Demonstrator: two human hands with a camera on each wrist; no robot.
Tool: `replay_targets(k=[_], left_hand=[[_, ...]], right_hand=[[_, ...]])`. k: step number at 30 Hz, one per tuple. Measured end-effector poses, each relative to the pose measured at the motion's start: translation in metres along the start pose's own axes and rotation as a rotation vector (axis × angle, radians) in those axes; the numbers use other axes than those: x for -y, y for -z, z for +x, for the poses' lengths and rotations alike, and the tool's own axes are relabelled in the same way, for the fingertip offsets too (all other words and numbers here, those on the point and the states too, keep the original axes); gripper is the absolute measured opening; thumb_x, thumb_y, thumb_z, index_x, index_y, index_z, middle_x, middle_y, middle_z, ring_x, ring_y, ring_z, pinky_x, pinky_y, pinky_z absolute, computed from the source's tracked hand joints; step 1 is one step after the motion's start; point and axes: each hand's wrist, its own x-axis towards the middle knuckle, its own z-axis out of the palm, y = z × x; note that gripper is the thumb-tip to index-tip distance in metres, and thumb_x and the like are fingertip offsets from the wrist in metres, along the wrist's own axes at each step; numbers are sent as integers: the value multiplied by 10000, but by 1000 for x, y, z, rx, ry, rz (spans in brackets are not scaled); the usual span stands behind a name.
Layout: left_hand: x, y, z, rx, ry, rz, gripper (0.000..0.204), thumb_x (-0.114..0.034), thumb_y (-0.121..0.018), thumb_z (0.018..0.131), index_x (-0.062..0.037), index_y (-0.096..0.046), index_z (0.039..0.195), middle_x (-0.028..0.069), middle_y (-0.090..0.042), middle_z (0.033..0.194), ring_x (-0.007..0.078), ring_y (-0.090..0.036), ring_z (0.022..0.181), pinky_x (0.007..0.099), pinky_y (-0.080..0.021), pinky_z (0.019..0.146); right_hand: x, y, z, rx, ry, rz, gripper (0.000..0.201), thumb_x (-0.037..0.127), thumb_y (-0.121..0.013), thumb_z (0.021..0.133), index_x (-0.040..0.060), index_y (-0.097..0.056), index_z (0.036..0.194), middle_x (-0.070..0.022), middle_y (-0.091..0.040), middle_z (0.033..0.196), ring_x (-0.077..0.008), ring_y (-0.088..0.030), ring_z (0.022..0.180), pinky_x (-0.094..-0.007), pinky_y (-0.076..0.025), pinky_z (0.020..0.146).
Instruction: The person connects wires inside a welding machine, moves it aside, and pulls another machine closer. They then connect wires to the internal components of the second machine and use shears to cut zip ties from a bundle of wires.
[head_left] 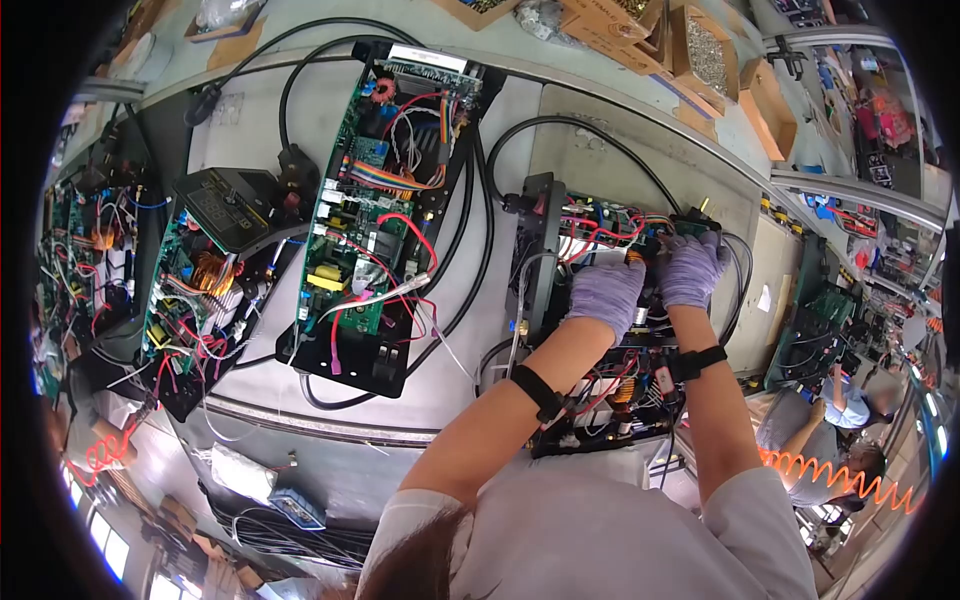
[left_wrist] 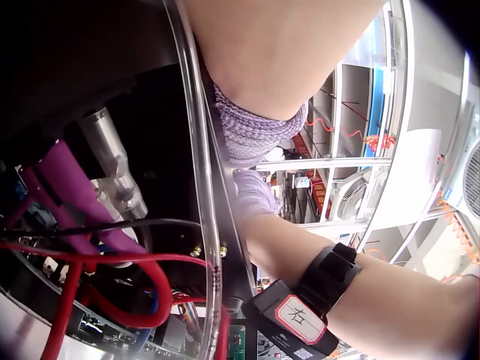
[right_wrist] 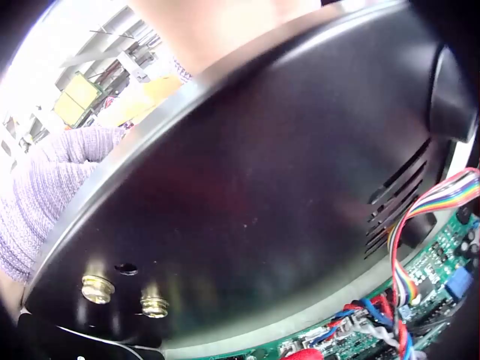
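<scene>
The open electronic unit (head_left: 604,222) is set on the worktop (head_left: 590,155), toward three o'clock in the head view. The gloved left hand (head_left: 607,297) and right hand (head_left: 690,270) are held low over it, side by side; the fingertips are hidden in all views, so whether anything is gripped cannot be told. A dark upright panel (head_left: 540,255) is seen at nine o'clock of the hands, and a black cable (head_left: 590,122) is arched toward twelve.

Judged by its build, the unit is probably stiff and fairly heavy, with a smooth casing that could slip. The exposed board and thin wires are likely fragile. It would best be held by the rigid casing edges, with wires and the rainbow ribbon cable (right_wrist: 400,236) left unpulled.
</scene>
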Motion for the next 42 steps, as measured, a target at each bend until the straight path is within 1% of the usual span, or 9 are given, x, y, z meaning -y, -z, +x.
replay_targets(k=[8, 11, 20, 23, 32, 35, 38, 41, 42], left_hand=[[5, -1, -4, 11, 0, -12, 223, -161, -569, 787, -102, -574, 1002, 96, -656, 821, 272, -656, 770, 414, -484, 642], [3, 0, -3, 33, 5, -4, 236, -162, -568, 787, -105, -572, 1016, 93, -657, 836, 266, -657, 784, 410, -486, 650], [1, 3, -1, 97, 21, 2, 258, -147, -570, 778, -106, -571, 1033, 91, -660, 854, 260, -659, 811, 404, -498, 679], [1, 7, -2, 102, 23, -14, 248, -140, -564, 781, -102, -573, 1026, 89, -664, 851, 261, -662, 804, 401, -501, 672], [1, 8, -1, 97, 26, -5, 228, -136, -556, 791, -101, -575, 1016, 89, -668, 849, 254, -667, 800, 394, -506, 666], [1, 8, -1, 122, 32, -18, 227, -149, -564, 793, -101, -575, 1015, 91, -666, 843, 262, -665, 803, 398, -505, 666], [4, 8, 1, 134, 49, -65, 218, -173, -574, 802, -101, -576, 1007, 99, -661, 820, 277, -660, 791, 405, -496, 653], [1, 8, 2, 53, 45, -115, 206, -204, -580, 817, -99, -575, 993, 110, -653, 793, 291, -651, 771, 418, -483, 635], [-1, 8, 2, 12, 41, -129, 203, -214, -581, 822, -98, -575, 988, 114, -651, 784, 295, -647, 764, 424, -478, 629]], right_hand=[[16, 7, -3, 63, -74, -33, 280, 279, -661, 696, 310, -708, 970, 29, -680, 979, -208, -458, 1183, -529, -239, 1006], [17, 1, -4, -5, -100, -25, 271, 271, -652, 700, 310, -711, 962, 23, -689, 983, -209, -479, 1156, -518, -234, 1013], [27, 5, 1, 97, -197, -85, 251, 276, -614, 726, 318, -713, 952, 40, -696, 961, -200, -493, 1144, -525, -239, 1007], [25, 2, -1, 48, -158, -87, 242, 270, -602, 740, 336, -712, 945, 43, -699, 944, -193, -503, 1120, -524, -240, 1004], [28, -5, 3, 83, -195, -144, 227, 278, -602, 757, 357, -710, 941, 51, -699, 925, -182, -502, 1127, -523, -245, 1003], [37, 20, 0, 142, -208, -173, 210, 351, -613, 780, 360, -714, 964, 34, -696, 1002, -202, -519, 1111, -449, -239, 1010], [24, 17, -5, 15, -114, -57, 259, 288, -667, 707, 314, -701, 963, 49, -674, 1021, -219, -510, 1106, -507, -288, 978], [7, 32, -13, -110, -36, 134, 257, 242, -709, 664, 268, -690, 918, 25, -658, 1020, -244, -514, 1100, -474, -344, 926], [0, 37, -18, -166, 67, 262, 240, 189, -717, 640, 239, -676, 872, 5, -651, 972, -251, -532, 1069, -447, -375, 880]])
